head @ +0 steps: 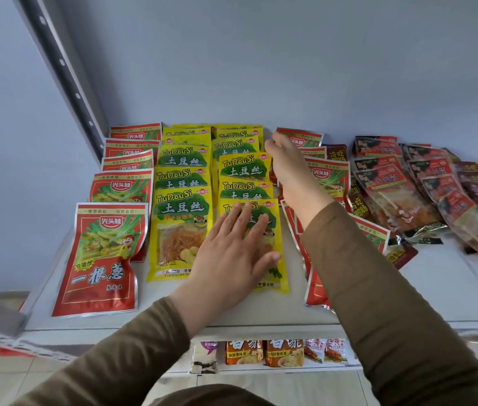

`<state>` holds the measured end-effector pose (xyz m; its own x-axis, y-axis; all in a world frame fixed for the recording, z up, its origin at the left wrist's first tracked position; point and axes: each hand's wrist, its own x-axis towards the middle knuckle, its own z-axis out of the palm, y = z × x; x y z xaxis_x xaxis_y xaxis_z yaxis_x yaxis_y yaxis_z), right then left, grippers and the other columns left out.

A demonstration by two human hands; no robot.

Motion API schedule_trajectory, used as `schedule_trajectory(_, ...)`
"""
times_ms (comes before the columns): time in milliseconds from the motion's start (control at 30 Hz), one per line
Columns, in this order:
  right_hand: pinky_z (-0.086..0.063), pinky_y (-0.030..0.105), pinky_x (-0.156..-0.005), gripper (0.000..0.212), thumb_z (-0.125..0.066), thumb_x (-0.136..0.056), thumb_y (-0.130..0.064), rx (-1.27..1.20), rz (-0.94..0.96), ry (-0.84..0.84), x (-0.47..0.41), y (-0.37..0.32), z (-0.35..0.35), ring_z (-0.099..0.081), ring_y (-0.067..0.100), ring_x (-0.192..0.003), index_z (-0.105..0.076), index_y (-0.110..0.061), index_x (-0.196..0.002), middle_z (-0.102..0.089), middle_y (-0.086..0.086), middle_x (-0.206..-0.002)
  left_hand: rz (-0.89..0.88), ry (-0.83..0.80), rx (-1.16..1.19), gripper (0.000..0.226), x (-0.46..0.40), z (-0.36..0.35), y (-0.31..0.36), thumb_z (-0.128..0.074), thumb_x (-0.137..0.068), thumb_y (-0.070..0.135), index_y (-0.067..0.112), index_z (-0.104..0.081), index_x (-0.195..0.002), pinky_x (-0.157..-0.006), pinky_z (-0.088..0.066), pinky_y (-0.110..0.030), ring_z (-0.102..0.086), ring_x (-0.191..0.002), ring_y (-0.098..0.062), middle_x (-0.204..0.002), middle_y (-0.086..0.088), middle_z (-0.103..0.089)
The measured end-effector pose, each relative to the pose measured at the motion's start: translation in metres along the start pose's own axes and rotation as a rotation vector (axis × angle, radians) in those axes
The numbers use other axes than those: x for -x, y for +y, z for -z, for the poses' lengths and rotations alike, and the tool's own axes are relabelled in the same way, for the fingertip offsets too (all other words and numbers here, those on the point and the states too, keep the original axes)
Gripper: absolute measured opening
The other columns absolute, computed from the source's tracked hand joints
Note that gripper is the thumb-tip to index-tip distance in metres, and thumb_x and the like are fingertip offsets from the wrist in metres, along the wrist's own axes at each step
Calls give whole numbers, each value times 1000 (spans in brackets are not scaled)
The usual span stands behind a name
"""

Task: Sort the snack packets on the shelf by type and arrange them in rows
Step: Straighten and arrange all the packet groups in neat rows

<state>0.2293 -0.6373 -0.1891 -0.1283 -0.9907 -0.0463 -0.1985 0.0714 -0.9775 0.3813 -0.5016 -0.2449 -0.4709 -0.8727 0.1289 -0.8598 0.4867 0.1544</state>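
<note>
- Head view: left hand (232, 244) flat, fingers spread, pressing front yellow packet (273, 230), frame centre.
- Right hand (286, 162) nearer red packets (327, 174), just right; grip curled, hold unclear.

A plain, pale blue-grey wall (261, 60) fills the back of the view, evenly lit with soft, shadowless light. At the left a grey metal upright (62, 63) with a row of punched holes slants down to the white shelf board (437, 288). Below its front edge a lower shelf (261, 369) shows. Light beige floor tiles (3, 376) lie at the bottom left.
</note>
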Motion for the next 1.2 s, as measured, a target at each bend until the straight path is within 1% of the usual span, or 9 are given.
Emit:
schedule_trajectory(67,-29,36,-111,57,-44,-107,-35,-21,-69,-47,7,8,-1,-29,21,-150,-28,-18,-159,-28,1,-165,7,5,1,76,9,-1,2,-6,-100,70,30,-9,-165,-128,4,-40,13,-158,-21,-173,-6,3)
schedule_trajectory(167,-30,39,-112,58,-46,-107,-34,-50,-114,-59,10,13,-4,-29,22,-150,-26,-20,-160,-26,0,-166,19,-45,-38,79,19,-5,6,1,-96,71,32,-1,-165,-128,5,-40,17,-157,-21,-172,-5,10)
schedule_trajectory(333,-24,48,-123,59,-46,-107,-32,-116,-116,-85,14,8,0,-28,25,-152,-23,-21,-161,-25,2,-167,42,-63,-60,77,17,-5,6,-7,-98,69,32,1,-164,-128,6,-39,18,-157,-21,-172,-5,12)
schedule_trajectory(400,-26,47,-123,56,-45,-108,-28,-141,-96,-84,18,2,11,-31,24,-150,-25,-19,-160,-30,5,-165,41,-70,-61,77,18,-3,5,-7,-98,70,32,1,-164,-128,7,-39,19,-157,-20,-172,-4,12)
schedule_trajectory(500,-37,37,-116,48,-45,-108,-21,-215,-8,-83,31,-10,42,-43,24,-144,-37,-15,-155,-42,10,-157,31,-52,-25,77,17,4,6,-7,-98,70,32,1,-164,-127,11,-38,19,-157,-19,-172,-3,11)
schedule_trajectory(600,-45,31,-109,42,-50,-106,-25,-180,52,-44,51,-15,79,-52,21,-135,-48,-17,-148,-51,7,-150,-9,-33,-6,78,14,13,14,-5,-98,69,29,0,-165,-128,8,-40,18,-157,-20,-172,-4,11)
schedule_trajectory(833,-51,30,-103,27,-55,-104,-22,-89,6,174,96,7,135,-61,15,-123,-64,-20,-130,-65,0,-133,-199,-23,41,80,8,13,65,-3,-96,70,28,-1,-165,-129,4,-44,14,-158,-25,-172,-8,8)
schedule_trajectory(1033,-51,28,-102,27,-50,-105,-19,56,1,253,112,29,160,-62,8,-118,-65,-20,-128,-66,-5,-128,-388,-55,-87,81,-5,-7,118,-21,-97,76,32,-7,-164,-126,6,-54,15,-158,-27,-172,-6,7)
schedule_trajectory(1200,-46,35,-111,27,-52,-105,-19,45,-20,173,94,40,169,-59,13,-123,-60,-20,-131,-62,0,-134,-199,-22,-138,79,-11,-26,128,-26,-97,76,34,-12,-163,-126,2,-57,8,-159,-27,-173,-4,-2)
